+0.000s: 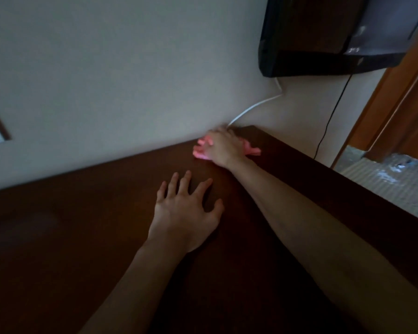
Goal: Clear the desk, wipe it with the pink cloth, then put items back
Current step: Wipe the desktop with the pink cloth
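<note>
The wiping step looks to be in hand: the right hand [223, 148] lies on the pink cloth [251, 149] at about one o'clock on the desk [82, 225], up in the far corner where the top meets the wall [118, 80]. Cloth shows on both sides of the hand, but blur hides whether the fingers press flat or curl into it, so I cannot tell the grasp. The left hand [187, 213] rests near the middle of the desk, fingers spread and straight, holding nothing, seemingly bracing. No items show on the visible desk top, so clearing seems done and putting back is still to come. The next move probably calls for drawing the cloth back from the corner toward six o'clock or sweeping it toward nine o'clock, where dark bare wood runs wide. Room is tighter at the corner: the wall closes twelve o'clock, a white cable [253, 107] drops to the desk just beside the hand, the desk's right edge falls away toward three o'clock, and a dark screen [323, 44] hangs above.
</note>
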`<state>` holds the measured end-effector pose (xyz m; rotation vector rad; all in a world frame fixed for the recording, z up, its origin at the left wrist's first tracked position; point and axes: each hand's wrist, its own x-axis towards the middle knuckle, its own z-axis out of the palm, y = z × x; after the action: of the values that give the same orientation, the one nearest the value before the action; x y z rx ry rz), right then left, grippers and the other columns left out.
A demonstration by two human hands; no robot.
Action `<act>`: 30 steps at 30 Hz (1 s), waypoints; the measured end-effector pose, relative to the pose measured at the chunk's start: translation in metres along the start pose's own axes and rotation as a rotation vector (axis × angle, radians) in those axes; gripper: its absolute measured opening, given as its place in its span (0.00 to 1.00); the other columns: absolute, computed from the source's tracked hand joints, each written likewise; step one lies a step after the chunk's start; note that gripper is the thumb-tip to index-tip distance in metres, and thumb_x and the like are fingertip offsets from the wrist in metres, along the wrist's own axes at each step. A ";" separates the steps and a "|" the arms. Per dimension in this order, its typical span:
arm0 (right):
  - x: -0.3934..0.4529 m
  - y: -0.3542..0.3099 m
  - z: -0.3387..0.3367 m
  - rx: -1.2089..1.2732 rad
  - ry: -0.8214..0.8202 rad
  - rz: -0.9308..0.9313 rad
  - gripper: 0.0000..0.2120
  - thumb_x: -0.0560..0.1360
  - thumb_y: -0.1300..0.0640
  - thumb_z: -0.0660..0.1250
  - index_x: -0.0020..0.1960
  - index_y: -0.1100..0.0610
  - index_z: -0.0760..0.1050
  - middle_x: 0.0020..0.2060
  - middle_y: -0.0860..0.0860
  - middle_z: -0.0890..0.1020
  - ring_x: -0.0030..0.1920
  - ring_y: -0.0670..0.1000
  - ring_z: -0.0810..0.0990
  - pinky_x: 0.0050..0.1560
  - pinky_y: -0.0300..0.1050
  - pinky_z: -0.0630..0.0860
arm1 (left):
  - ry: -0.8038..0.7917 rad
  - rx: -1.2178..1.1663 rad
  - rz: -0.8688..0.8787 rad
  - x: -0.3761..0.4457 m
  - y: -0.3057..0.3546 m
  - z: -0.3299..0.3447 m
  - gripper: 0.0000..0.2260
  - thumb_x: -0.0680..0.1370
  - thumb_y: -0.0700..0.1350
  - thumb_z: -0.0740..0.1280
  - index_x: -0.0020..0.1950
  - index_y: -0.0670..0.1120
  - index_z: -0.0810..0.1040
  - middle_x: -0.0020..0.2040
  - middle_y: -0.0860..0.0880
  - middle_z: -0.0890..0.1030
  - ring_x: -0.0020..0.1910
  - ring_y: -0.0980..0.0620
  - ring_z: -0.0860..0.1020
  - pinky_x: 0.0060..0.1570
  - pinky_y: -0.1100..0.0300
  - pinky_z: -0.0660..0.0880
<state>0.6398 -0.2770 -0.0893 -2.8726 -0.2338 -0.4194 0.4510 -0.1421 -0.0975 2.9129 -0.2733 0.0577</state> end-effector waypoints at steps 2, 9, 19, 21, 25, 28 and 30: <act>-0.033 -0.005 -0.013 0.057 -0.030 -0.190 0.15 0.76 0.41 0.66 0.56 0.48 0.81 0.57 0.49 0.80 0.61 0.54 0.78 0.58 0.46 0.72 | 0.004 0.010 0.006 -0.001 0.002 0.000 0.30 0.79 0.69 0.48 0.81 0.64 0.53 0.83 0.48 0.51 0.82 0.46 0.46 0.79 0.46 0.43; -0.062 0.091 -0.049 0.140 -0.015 -0.179 0.19 0.76 0.40 0.64 0.59 0.51 0.82 0.51 0.46 0.79 0.52 0.44 0.82 0.53 0.45 0.77 | 0.000 0.002 -0.001 0.001 0.001 0.001 0.29 0.80 0.69 0.47 0.81 0.65 0.50 0.84 0.48 0.48 0.82 0.46 0.43 0.79 0.46 0.42; 0.021 0.042 -0.012 0.031 0.027 0.095 0.25 0.68 0.31 0.67 0.50 0.50 0.81 0.54 0.51 0.83 0.58 0.57 0.81 0.56 0.49 0.77 | 0.008 0.003 0.022 0.002 -0.003 0.003 0.30 0.79 0.70 0.46 0.80 0.66 0.51 0.84 0.49 0.49 0.82 0.46 0.44 0.79 0.46 0.44; -0.010 0.038 -0.020 0.091 -0.046 -0.049 0.22 0.72 0.33 0.64 0.57 0.46 0.80 0.57 0.49 0.81 0.60 0.55 0.80 0.60 0.52 0.77 | 0.019 0.002 0.009 0.000 0.000 0.002 0.30 0.79 0.70 0.47 0.80 0.65 0.52 0.83 0.48 0.50 0.82 0.46 0.45 0.79 0.46 0.44; -0.064 0.076 -0.035 0.163 -0.066 -0.312 0.18 0.76 0.41 0.62 0.61 0.46 0.81 0.54 0.48 0.78 0.56 0.52 0.80 0.55 0.52 0.76 | 0.009 0.012 0.008 0.000 0.002 0.003 0.30 0.79 0.70 0.47 0.81 0.65 0.52 0.84 0.48 0.50 0.82 0.45 0.46 0.79 0.46 0.44; -0.059 0.111 -0.048 0.208 -0.057 -0.197 0.09 0.80 0.50 0.66 0.57 0.49 0.82 0.56 0.49 0.79 0.56 0.50 0.81 0.56 0.44 0.74 | 0.027 -0.011 -0.004 0.003 0.000 0.004 0.30 0.79 0.70 0.47 0.81 0.65 0.52 0.84 0.49 0.50 0.82 0.46 0.45 0.80 0.46 0.44; -0.035 0.125 -0.043 0.200 -0.018 -0.110 0.07 0.80 0.51 0.69 0.43 0.47 0.80 0.54 0.47 0.82 0.51 0.36 0.82 0.55 0.39 0.76 | 0.020 -0.018 0.004 0.003 -0.001 0.004 0.30 0.79 0.70 0.47 0.81 0.65 0.51 0.84 0.49 0.49 0.82 0.47 0.44 0.80 0.46 0.43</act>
<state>0.6191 -0.4117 -0.0846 -2.6766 -0.4134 -0.3669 0.4540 -0.1426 -0.1016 2.8918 -0.2753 0.0845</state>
